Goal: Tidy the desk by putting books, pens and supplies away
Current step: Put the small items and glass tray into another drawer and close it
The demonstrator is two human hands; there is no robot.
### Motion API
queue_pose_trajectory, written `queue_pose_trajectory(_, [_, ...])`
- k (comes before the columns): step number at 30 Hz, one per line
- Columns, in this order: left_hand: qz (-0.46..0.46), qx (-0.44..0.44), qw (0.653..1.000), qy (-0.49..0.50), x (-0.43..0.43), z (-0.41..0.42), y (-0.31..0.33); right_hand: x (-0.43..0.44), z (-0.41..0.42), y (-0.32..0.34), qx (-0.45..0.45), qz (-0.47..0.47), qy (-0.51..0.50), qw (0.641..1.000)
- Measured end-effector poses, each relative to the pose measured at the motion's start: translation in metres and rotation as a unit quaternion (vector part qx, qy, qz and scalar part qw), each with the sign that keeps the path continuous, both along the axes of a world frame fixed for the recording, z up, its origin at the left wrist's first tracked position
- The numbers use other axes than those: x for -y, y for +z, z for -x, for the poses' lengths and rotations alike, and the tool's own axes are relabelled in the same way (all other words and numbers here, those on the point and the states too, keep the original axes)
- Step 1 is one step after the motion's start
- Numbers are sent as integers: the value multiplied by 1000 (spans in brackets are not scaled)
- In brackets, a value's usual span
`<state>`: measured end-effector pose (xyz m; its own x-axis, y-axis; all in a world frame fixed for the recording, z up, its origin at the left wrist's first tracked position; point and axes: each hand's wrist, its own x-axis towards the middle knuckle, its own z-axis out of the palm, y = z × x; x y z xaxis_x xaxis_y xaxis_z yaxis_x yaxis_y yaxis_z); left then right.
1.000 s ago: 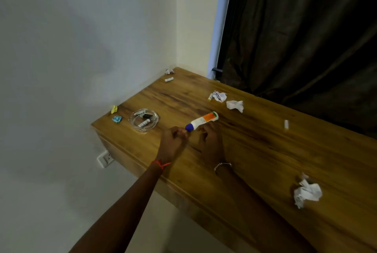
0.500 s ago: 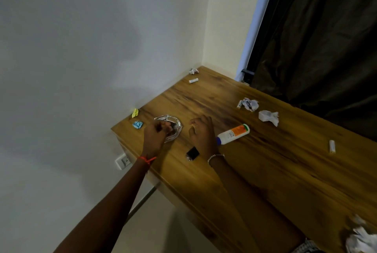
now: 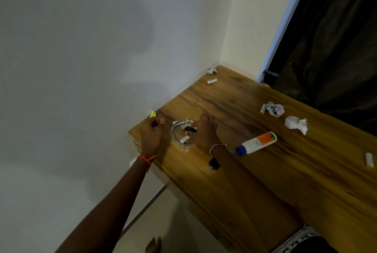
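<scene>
A clear glass dish sits near the desk's left corner with small white-and-black items inside. My right hand reaches over its right rim, fingertips pinched on a small black piece inside the dish. My left hand is left of the dish at the desk corner, fingers curled around a small blue scrap that is mostly hidden. A white glue bottle with an orange label and blue cap lies on its side right of my right wrist. A small black block rests beside my right forearm.
The wooden desk meets the white wall. On it lie a yellow scrap, crumpled papers and small white tubes. A dark curtain hangs behind. A bare foot shows below.
My left hand moved left from the dish to the corner scraps. My right hand moved left into the dish. The glue bottle, held a second ago, lies on the desk.
</scene>
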<state>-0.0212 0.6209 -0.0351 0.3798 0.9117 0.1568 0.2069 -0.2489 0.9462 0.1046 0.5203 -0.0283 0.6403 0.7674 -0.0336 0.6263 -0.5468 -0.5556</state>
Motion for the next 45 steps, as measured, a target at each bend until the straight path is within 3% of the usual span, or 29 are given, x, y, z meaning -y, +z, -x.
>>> queue_pose_trajectory(5, [1, 1, 1000, -13, -26, 4, 1, -12, -1, 5, -6, 17, -21, 1000])
queue_pose_trajectory(11, [1, 13, 999, -45, -50, 1, 4, -12, -23, 15, -45, -88, -128, 987])
queue_pose_trajectory(15, [-5, 19, 998, -68, -61, 1, 5, -3, -38, 9, -29, -33, -221, 974])
queue_pose_trajectory(19, [-17, 21, 996, -83, -69, 1, 3, 5, -38, -2, -73, 0, -241, 968])
queue_pose_trajectory(23, [-23, 17, 995, -92, -76, 0, 0, 2, -35, 3, -48, -38, -251, 966])
queue_pose_trajectory(25, [-21, 21, 995, -97, -78, -2, 1, -5, -31, 13, -21, -74, -206, 976])
queue_pose_trajectory(27, [-17, 29, 994, -100, -79, -5, 2, -12, -29, 20, -6, -62, -101, 993])
queue_pose_trajectory(30, [-2, 43, 994, -104, -80, -8, 2, -19, -24, 23, 1, 36, 72, 997])
queue_pose_trajectory(32, [9, 46, 993, -106, -82, -10, 2, -21, -19, 24, -16, 121, 133, 984])
queue_pose_trajectory(35, [13, 48, 992, -113, -84, -11, 0, -23, -14, 21, -9, 201, 171, 964])
queue_pose_trajectory(41, [-2, 45, 989, -140, -83, -13, 0, -24, -11, 12, 22, 195, 176, 965])
queue_pose_trajectory(45, [-5, 36, 989, -142, -80, -15, -2, -25, -12, 16, -13, 163, 175, 971])
